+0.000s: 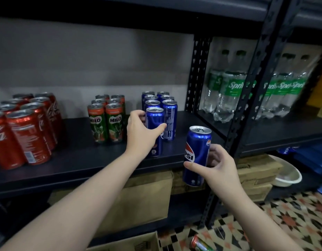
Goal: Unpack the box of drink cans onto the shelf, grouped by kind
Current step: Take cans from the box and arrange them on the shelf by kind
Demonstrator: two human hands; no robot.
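On the dark shelf (80, 156) stand three groups of cans: red Coca-Cola cans (28, 127) at the left, green Milo cans (107, 120) in the middle, blue Pepsi cans (167, 109) at the right. My left hand (141, 134) grips the front Pepsi can (154, 118) of the left blue row, which stands on the shelf. My right hand (218, 165) holds another Pepsi can (196, 153) upright in the air, just in front of the shelf's edge and right of the blue group. A corner of the open cardboard box (136, 241) shows at the bottom.
A black perforated upright (198, 73) bounds the bay on the right; beyond it stand Sprite bottles (230, 91). Cardboard boxes (144, 198) fill the lower shelf. A Milo can (200, 244) lies on the patterned floor. A white basin (288, 174) sits at the lower right.
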